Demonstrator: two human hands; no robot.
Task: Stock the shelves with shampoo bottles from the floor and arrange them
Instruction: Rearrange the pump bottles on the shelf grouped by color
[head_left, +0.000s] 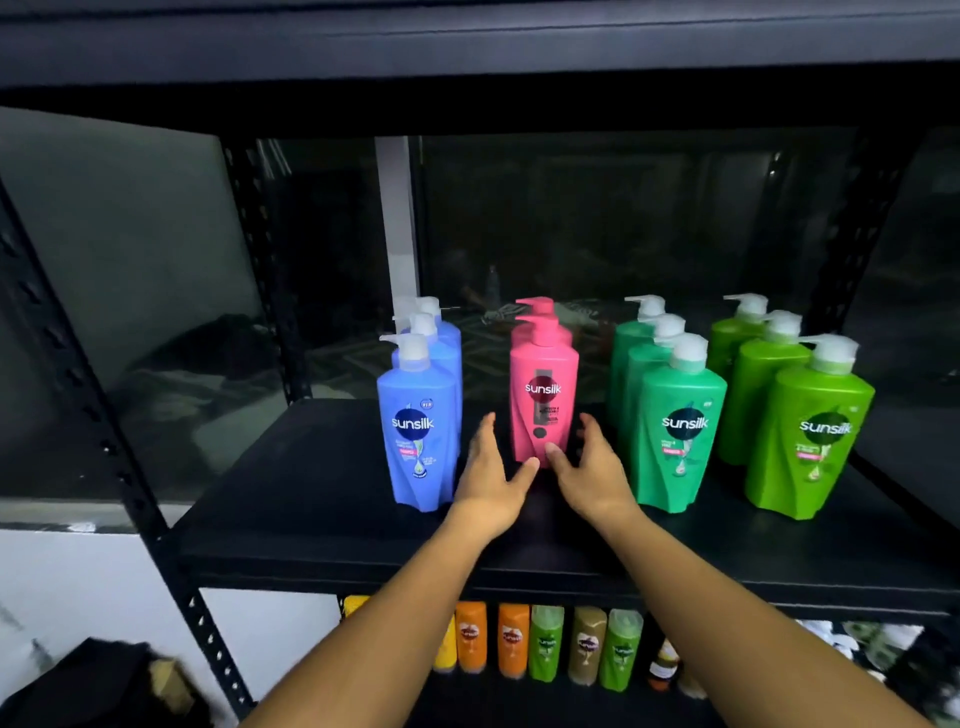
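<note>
Pink shampoo bottle (543, 395) upright at shelf (311, 493) centre.
Left hand (491, 478) and right hand (592, 473) flank its base, fingers straight and wide apart.

"sunsilk" reads on the blue bottle (418, 423), pink bottle (543, 389), green bottles (684, 423).

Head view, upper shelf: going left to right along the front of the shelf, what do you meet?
blue bottle → left hand → pink bottle → right hand → dark green bottle → lime green bottle
</note>
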